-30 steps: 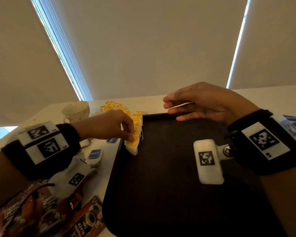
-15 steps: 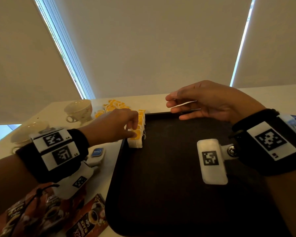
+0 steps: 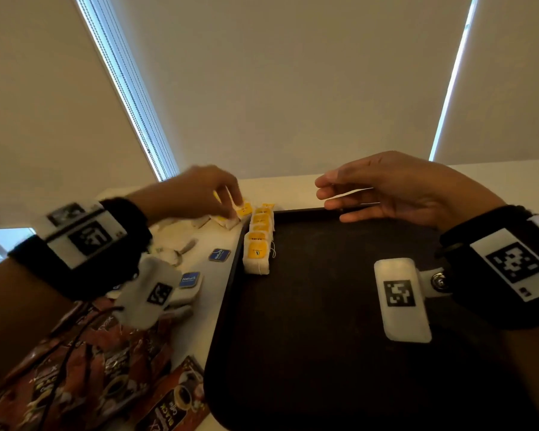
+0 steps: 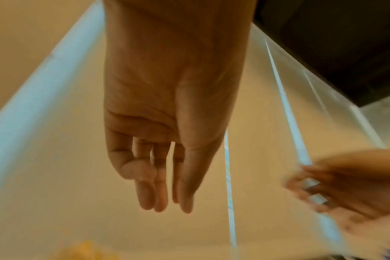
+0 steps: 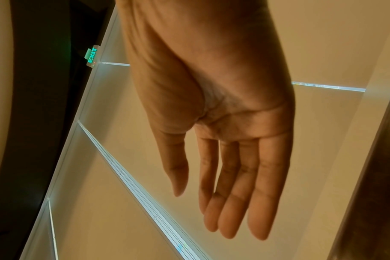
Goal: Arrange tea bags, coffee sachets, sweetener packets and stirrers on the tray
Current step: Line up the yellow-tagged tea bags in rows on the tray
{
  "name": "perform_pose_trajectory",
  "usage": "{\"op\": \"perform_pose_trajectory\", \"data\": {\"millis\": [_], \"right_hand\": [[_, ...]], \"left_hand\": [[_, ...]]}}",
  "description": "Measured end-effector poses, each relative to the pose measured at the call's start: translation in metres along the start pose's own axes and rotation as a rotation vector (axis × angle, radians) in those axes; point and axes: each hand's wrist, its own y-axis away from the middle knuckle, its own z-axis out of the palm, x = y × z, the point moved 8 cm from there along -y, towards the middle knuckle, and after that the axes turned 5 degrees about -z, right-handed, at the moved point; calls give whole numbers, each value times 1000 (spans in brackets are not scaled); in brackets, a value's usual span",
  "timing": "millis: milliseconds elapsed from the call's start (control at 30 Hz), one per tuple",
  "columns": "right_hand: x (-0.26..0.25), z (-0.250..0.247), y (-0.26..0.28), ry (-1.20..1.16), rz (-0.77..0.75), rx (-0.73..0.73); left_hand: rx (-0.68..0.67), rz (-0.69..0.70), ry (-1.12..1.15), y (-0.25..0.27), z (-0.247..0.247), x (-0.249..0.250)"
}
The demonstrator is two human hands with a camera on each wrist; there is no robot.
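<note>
- Nearest of all, below and behind the left hand's wrist, brown coffee sachets [image 3: 84, 377] lie heaped on the white table [image 3: 206, 293], one of them reaching the near-left corner of the black tray [image 3: 324, 353].
- Just under the left wrist sit small white packets with blue labels [image 3: 190, 280], and another blue-labelled packet [image 3: 219, 255] lies between them and the tray's left rim.
- The tray spreads under and behind the right hand [image 3: 389, 189]; the white marker tab [image 3: 402, 298] on the right wristband hangs over its middle and covers part of it.
- A row of tea bags [image 3: 259, 241] with yellow tags stands on edge along the tray's left rim, just right of the left hand [image 3: 196, 194] and well left of the right hand.
- The left hand is blurred, off the tray over the table; its fingertips point down at a loose pile of tea bags [image 3: 231, 217], touching the top one. The left wrist view shows the fingers straight and close together, holding nothing.
- The right hand hovers over the tray's far edge, fingers extended, slightly spread and empty, palm facing left.
- Beyond both hands a pale roller blind [image 3: 293, 88] fills the background, with bright daylight strips at its edges.
</note>
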Motion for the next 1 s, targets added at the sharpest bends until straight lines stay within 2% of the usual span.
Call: {"op": "perform_pose_trajectory", "data": {"millis": [67, 133, 200, 267, 367, 467, 667, 800, 1000], "right_hand": [[0, -2, 0, -5, 5, 9], [1, -3, 0, -12, 11, 11], [2, -4, -1, -16, 17, 9], [2, -5, 0, -18, 20, 12], [1, -9, -1, -18, 14, 24], [1, -12, -2, -12, 15, 43], [5, -13, -3, 7, 27, 46], [6, -11, -4, 10, 27, 41], [6, -8, -4, 8, 12, 16]], "left_hand": [[122, -124, 126, -9, -34, -25], [187, -230, 221, -18, -48, -48], [160, -307, 265, -30, -42, -62], [72, -346, 246, -43, -23, -68], [-41, -326, 161, -66, 7, -69], [-84, -313, 44, -87, 25, -69], [-41, -284, -84, -103, 35, -72], [70, -223, -36, -101, 33, -66], [106, -160, 67, -100, 38, -58]]}}
